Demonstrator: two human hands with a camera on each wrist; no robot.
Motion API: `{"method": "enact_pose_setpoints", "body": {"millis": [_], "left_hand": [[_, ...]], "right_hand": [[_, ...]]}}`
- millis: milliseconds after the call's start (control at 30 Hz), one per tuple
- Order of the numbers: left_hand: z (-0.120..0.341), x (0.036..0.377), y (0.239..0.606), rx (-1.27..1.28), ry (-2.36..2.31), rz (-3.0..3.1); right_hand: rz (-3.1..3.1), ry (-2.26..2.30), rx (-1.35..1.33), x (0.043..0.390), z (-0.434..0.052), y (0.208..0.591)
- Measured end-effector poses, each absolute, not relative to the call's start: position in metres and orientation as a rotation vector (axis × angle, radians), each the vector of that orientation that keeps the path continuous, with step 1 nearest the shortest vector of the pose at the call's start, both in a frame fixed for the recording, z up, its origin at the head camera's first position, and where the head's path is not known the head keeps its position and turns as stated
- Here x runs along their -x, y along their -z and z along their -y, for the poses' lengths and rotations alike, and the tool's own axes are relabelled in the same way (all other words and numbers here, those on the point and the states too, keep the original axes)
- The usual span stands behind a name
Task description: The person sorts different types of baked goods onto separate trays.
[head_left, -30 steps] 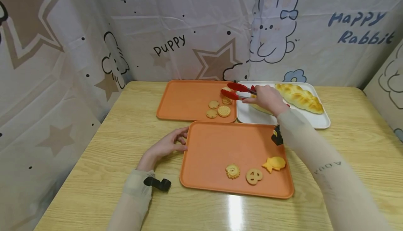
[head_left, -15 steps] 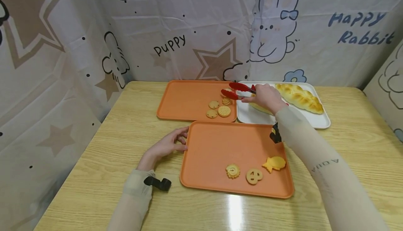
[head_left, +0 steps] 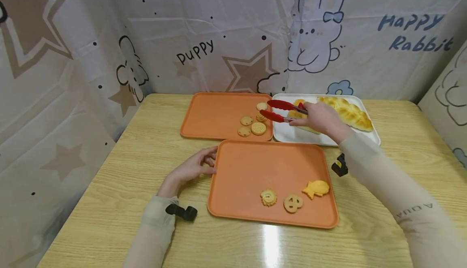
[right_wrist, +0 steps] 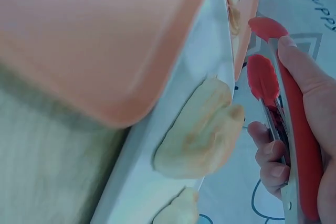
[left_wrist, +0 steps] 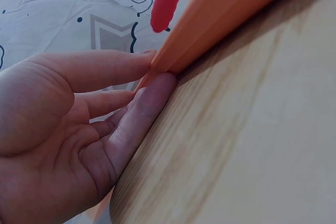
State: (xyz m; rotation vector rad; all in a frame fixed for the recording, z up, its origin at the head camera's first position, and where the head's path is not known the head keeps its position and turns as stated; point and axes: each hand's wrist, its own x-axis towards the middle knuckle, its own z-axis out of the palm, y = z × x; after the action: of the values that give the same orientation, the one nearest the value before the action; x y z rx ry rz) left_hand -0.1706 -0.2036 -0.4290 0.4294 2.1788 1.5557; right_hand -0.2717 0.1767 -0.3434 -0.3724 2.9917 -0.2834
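Nearest the camera, the left hand (head_left: pixel 189 170) lies on the light wooden table (head_left: pixel 120 170), its relaxed, straight fingers (left_wrist: pixel 137 113) touching the left rim of the near orange plastic tray (head_left: pixel 248 170). That tray carries three pale biscuits along its front edge: a round swirled one (head_left: pixel 268 198), a round one with holes (head_left: pixel 293 203) and a yellow fish-shaped one (head_left: pixel 316 188).

Farther back, the right hand (head_left: pixel 321 118) is clenched around a pair of red-tipped metal tongs (head_left: pixel 282 111). The tongs have a bright steel body with glossy red coating on the handles and on the two long, rounded tips. They are held level above the seam between the far orange tray (head_left: pixel 215 116) and the white rectangular tray (head_left: pixel 292 135), tips pointing left and spread apart with nothing between them. Just beside the tips lie small round biscuits (head_left: pixel 251 126) at the far tray's right end. A braided golden loaf (head_left: pixel 350 112) rests on the white tray beyond the hand.
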Motion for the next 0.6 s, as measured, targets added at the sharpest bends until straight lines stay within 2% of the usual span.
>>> {"method": "enact_pose_setpoints", "body": {"millis": [600], "left_hand": [[0.203, 0.170, 0.427, -0.399, -1.561, -2.167]], "right_hand": [[-3.029, 0.245, 0.608, 0.206, -0.220, 0.334]]}}
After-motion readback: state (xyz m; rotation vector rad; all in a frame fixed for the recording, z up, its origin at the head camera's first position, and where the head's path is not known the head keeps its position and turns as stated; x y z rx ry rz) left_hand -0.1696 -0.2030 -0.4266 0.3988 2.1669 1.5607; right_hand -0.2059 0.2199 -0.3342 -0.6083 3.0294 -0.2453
